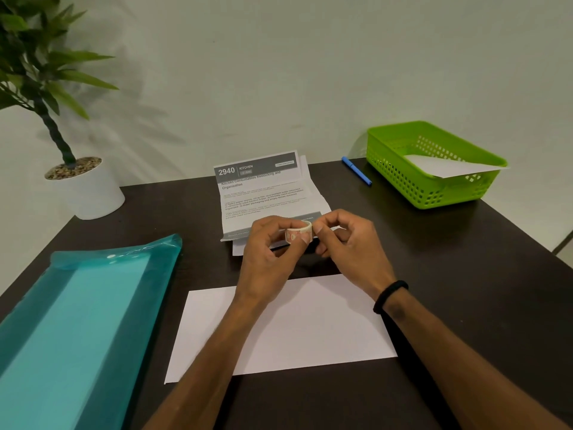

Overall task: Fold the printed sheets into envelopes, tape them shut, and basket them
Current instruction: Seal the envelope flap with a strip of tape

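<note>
We are pinching a small roll of patterned tape [298,232] between the fingertips of both hands above the desk; our left hand [269,243] is curling round the roll's left side, and our right hand [347,240] is gripping its right edge with thumb and forefinger, a black band [390,295] sitting on that wrist; the roll's open core is facing roughly left to right, toward the two palms. Directly beneath our wrists, the folded white envelope [310,330] is lying flat on the dark desk [465,290], its long axis running left to right, tilted slightly up toward the right. Just beyond the roll, the stack of printed sheets [263,193] is lying creased, its header pointing away from us and its long axis running away from us. Farther off to the right, the green basket [403,178] is holding one white envelope [446,167], with a blue pen [356,170] lying beside it. Left of the grip, a teal plastic folder [80,330] is resting on the desk; beyond it a potted plant [77,184] is standing.
</note>
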`<move>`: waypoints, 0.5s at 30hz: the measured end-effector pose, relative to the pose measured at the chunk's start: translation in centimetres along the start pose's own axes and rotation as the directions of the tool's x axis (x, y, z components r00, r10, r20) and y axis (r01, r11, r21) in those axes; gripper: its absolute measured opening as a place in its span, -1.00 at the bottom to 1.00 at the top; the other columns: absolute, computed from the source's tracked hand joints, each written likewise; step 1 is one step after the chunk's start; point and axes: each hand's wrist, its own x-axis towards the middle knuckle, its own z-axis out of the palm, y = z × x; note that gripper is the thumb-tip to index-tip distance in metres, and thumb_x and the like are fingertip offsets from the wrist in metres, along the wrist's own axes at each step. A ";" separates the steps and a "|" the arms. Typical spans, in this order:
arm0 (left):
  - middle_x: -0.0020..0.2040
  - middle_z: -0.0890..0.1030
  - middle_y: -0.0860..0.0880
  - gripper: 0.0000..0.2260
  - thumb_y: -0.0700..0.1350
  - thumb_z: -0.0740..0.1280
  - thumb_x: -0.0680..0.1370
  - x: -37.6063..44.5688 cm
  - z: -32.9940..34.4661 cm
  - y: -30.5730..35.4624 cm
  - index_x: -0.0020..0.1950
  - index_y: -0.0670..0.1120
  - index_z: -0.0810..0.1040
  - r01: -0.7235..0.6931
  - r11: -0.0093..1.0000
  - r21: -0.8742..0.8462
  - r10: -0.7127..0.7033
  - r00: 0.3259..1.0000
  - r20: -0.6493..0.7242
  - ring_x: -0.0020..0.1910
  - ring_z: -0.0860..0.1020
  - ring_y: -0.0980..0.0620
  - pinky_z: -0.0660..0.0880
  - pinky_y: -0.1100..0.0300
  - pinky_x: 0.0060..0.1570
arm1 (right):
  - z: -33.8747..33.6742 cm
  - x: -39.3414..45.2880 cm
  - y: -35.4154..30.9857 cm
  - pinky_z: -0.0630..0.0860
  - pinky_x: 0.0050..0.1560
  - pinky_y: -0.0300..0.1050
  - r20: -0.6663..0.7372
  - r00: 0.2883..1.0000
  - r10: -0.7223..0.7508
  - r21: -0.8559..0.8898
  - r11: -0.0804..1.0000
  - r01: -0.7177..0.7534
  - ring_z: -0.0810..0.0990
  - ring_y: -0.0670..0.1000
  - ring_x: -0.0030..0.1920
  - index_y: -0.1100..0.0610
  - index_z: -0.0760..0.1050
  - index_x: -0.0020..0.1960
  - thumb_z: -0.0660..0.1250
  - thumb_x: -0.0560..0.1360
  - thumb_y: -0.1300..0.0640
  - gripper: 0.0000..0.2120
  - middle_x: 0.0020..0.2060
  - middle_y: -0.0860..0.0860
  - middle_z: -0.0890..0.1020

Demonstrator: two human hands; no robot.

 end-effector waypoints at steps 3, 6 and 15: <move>0.18 0.66 0.05 -0.82 0.02 0.48 0.56 -0.1 -0.2 0.1 0.13 0.02 0.65 0.074 0.991 -0.110 -0.070 0.997 0.034 0.22 0.64 -0.04 0.61 -0.06 0.23 | -0.4 -0.1 -0.5 0.66 -0.21 -0.20 0.026 1.000 0.011 0.074 0.997 -0.013 0.70 -0.05 -0.30 0.09 0.66 0.01 0.45 0.58 0.06 -0.90 -0.22 -0.07 0.71; 0.14 0.69 0.04 -0.87 -0.15 0.45 0.60 -0.2 -0.4 0.4 0.14 -0.08 0.65 0.115 0.977 -0.178 -0.107 0.993 0.051 0.17 0.68 -0.04 0.61 -0.10 0.23 | -0.8 -0.1 -0.6 0.68 -0.19 -0.18 0.036 0.999 0.002 0.059 0.998 -0.004 0.71 -0.05 -0.29 0.13 0.68 0.04 0.49 0.54 0.08 -0.87 -0.19 -0.04 0.74; 0.11 0.71 -0.02 -0.88 -0.22 0.46 0.59 -0.3 -0.2 0.8 0.12 -0.11 0.68 0.142 0.975 -0.174 -0.140 0.990 0.021 0.11 0.70 -0.03 0.65 0.11 0.11 | -0.5 -0.1 0.0 0.71 -0.21 -0.08 0.005 0.999 -0.035 -0.051 0.998 0.035 0.71 -0.02 -0.28 0.10 0.64 -0.01 0.46 0.57 0.12 -0.95 -0.22 -0.02 0.72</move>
